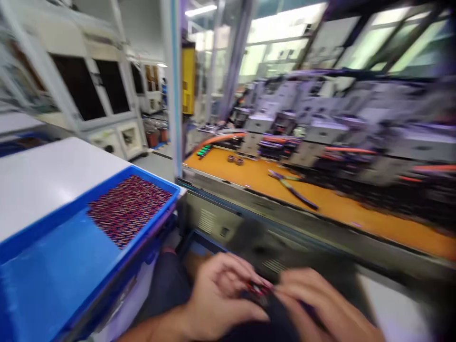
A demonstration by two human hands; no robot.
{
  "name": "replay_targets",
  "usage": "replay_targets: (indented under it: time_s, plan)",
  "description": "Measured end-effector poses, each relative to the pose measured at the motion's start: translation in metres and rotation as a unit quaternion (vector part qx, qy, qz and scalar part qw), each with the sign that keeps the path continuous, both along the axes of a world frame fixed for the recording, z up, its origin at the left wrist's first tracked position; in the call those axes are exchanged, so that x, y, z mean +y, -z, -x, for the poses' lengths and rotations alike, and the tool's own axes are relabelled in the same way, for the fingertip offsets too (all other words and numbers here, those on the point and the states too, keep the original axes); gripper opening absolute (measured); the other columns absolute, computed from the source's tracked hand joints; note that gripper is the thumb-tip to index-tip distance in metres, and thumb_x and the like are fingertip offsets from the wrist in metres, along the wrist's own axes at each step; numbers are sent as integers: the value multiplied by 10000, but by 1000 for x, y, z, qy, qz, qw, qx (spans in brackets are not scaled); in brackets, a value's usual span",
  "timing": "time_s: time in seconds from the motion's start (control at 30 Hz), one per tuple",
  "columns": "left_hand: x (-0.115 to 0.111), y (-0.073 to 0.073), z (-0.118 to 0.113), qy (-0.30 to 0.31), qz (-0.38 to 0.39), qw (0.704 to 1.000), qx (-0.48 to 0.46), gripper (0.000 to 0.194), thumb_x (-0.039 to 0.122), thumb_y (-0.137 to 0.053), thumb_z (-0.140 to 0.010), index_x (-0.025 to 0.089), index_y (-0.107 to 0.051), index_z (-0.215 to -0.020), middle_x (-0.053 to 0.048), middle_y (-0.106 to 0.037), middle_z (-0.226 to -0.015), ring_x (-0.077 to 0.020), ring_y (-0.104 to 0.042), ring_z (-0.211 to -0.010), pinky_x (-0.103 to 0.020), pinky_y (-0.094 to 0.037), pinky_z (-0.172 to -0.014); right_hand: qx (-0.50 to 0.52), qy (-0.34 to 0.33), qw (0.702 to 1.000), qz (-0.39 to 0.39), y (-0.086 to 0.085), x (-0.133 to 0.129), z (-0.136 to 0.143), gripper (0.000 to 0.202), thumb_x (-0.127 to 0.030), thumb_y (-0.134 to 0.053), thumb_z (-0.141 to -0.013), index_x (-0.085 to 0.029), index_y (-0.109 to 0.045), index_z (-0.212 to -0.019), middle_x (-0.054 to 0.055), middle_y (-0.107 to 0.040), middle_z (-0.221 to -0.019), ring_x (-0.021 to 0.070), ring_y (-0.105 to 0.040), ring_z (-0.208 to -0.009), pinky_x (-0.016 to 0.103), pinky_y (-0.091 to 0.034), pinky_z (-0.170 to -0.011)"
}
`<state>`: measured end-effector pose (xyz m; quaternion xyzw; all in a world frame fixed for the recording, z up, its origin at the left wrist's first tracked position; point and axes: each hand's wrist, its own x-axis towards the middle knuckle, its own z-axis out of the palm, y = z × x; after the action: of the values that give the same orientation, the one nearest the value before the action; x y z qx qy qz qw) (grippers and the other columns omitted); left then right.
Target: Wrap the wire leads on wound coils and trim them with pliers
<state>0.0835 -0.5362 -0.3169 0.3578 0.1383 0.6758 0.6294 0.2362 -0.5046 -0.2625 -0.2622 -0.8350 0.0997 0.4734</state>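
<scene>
Our left hand [219,299] pinches small red parts [257,288] rightward of the blue tray [66,266]; our right hand [313,294], blurred, we cannot tell.

Head cam is looking forward and down from above and behind the left hand [228,299] and right hand [315,297], sitting close to their grip, catching the blue tray [71,261] leftward and orange worktop [253,175] beyond.

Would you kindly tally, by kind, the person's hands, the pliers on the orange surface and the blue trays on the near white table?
Hands: 2 (left hand, right hand)
Pliers on the orange surface: 1
Blue tray on the white table: 1
Total: 4
Not counted, too blurred: red pieces at the left hand.
</scene>
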Motion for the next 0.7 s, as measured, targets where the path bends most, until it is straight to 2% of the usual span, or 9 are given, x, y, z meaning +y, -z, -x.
replay_targets:
  time_s: [0.07, 0.13, 0.23, 0.33, 0.43, 0.57, 0.63, 0.7]
  plan:
    - [-1, -13, 10, -19, 6, 997, 72, 431, 14, -855, -652, 235, -742, -1004, -19, -698, -1073, -146, -734, -972, -232, -585, -888, -28, 4, 999, 17, -9, -7, -2, 114, -104, -542, -947, -192, -607, -918, 8, -662, -757, 96, -640, -684, 180, -527, -639]
    - [3, -18, 18, -29, 12, 990, 140, 344, 26, -825, -696, 251, -770, -950, -18, -709, -1094, -142, -717, -1027, -195, -564, -911, -5, 9, 999, 42, -12, -8, 0, 124, -68, -542, -924, -178, -596, -904, 17, -649, -764, 106, -629, -720, 201, -524, -672]
    - [9, -16, 21, -39, 13, 981, 189, 259, 70, -828, -713, 266, -777, -874, -3, -750, -1037, -131, -719, -1018, -165, -563, -885, 68, 21, 991, 117, -13, -10, 3, 107, -84, -561, -916, -164, -604, -859, 20, -628, -774, 102, -607, -752, 196, -505, -692]
    - [10, -13, 19, -46, 6, 979, 200, 232, 123, -843, -713, 273, -774, -876, -5, -771, -1035, -153, -723, -1025, -210, -578, -898, 129, 15, 961, 243, -15, -17, 4, 134, -116, -594, -901, -164, -608, -776, -4, -604, -738, 80, -569, -703, 178, -472, -663]
    - [13, -8, 18, -53, -8, 978, 201, 227, 160, -846, -721, 274, -773, -903, -7, -778, -1057, -165, -719, -1055, -237, -576, -928, 169, -31, 897, 407, -16, -19, 2, 168, -157, -623, -857, -162, -590, -693, -21, -566, -692, 72, -517, -645, 177, -430, -602]
    - [15, -5, 18, -48, -12, 980, 193, 222, 189, -851, -723, 274, -767, -910, -1, -783, -1064, -170, -711, -1087, -250, -563, -964, 197, -90, 765, 607, -13, -12, -1, 248, -306, -702, -787, -154, -545, -670, -37, -522, -615, 63, -480, -544, 182, -382, -519]
    - [15, -6, 18, -39, -17, 982, 185, 222, 203, -852, -724, 275, -766, -916, -1, -788, -1054, -179, -707, -1103, -268, -556, -985, 197, -105, 721, 656, -10, -9, -3, 352, -410, -772, -732, -151, -537, -692, -38, -524, -605, 61, -480, -515, 182, -391, -501]
    - [15, -8, 16, -31, -22, 983, 179, 223, 207, -849, -728, 276, -766, -923, -1, -792, -1042, -188, -703, -1115, -281, -558, -989, 208, -127, 703, 668, -7, -7, -3, 434, -483, -820, -684, -141, -565, -766, -33, -543, -645, 65, -498, -532, 187, -432, -510]
